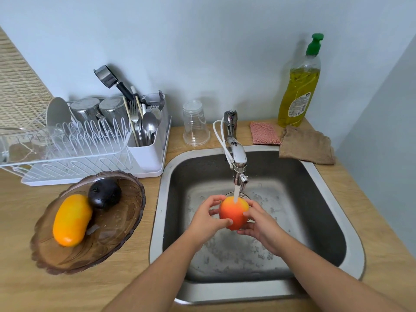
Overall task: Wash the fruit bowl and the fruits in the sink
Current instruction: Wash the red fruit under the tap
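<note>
1. Over the middle of the steel sink, both hands cup a smooth, rounded red-orange fruit under the white stream from the chrome tap.
2. The left hand curls its fingers round the fruit's left side; the right hand wraps the right side, thumb on the skin.
3. Left of the sink, on the wooden counter, sits a scalloped brown glass bowl, holding an oblong orange fruit touching a dark, glossy round fruit.
</note>
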